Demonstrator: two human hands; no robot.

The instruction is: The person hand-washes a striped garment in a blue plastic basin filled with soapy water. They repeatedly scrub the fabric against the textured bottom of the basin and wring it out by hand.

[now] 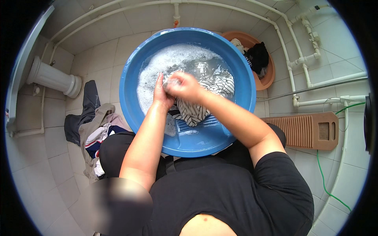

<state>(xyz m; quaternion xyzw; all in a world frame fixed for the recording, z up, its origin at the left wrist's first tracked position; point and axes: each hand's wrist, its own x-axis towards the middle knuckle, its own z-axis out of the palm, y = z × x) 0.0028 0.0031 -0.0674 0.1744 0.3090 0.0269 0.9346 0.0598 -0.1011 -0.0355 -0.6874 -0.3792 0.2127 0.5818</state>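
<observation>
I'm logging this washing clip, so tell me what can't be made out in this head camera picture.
- Head view: the striped garment is partly under suds and both hands, so its kind is unclear.
- The left hand palm and right hand fingertips are buried in cloth.
- Brown basin: mostly hidden behind the blue basin.
- Lower left is blurred.

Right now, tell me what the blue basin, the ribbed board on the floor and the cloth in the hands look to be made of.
Blue basin: likely plastic, smooth and glossy, one even colour.
Ribbed board: brown, matte, with moulded ridges; plastic or wood, hard to tell.
Striped cloth: soft woven or knit fabric, wet and crumpled, bunched between the left hand and right hand in soapy water.
</observation>
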